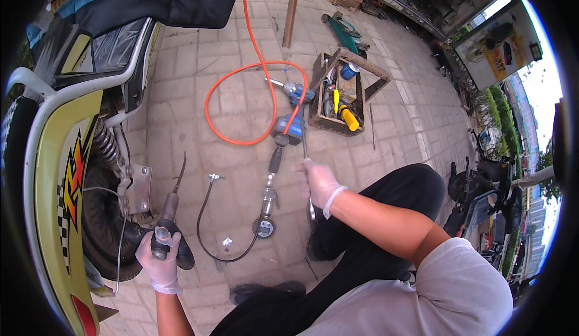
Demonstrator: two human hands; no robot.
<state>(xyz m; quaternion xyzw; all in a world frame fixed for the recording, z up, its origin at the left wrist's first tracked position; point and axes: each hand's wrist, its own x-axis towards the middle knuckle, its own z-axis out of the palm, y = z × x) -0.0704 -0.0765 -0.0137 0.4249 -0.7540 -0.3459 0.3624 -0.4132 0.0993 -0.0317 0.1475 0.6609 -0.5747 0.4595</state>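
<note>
My left hand (160,257), in a thin clear glove, is closed around the near end of a dark, elongated piece (171,205) with a thin bent rod at its far tip. What kind of piece it is, I cannot make out. It lies beside the black rear tyre (105,224) of a yellow-green motorbike (51,149). In my gloved right hand (319,185) is a long, thin metal bar (305,137), held upright in the view beside my bent knee. The bar's shiny lower end shows below my fingers, near my shoe.
A tyre inflator with a round gauge (263,227) and black hose lies on the paving. Beyond it are a blue impact wrench (295,92), a looped orange air hose (209,116) and an open toolbox (335,124). Farther off sits a green floor jack (344,34); motorbikes (479,194) stand at right.
</note>
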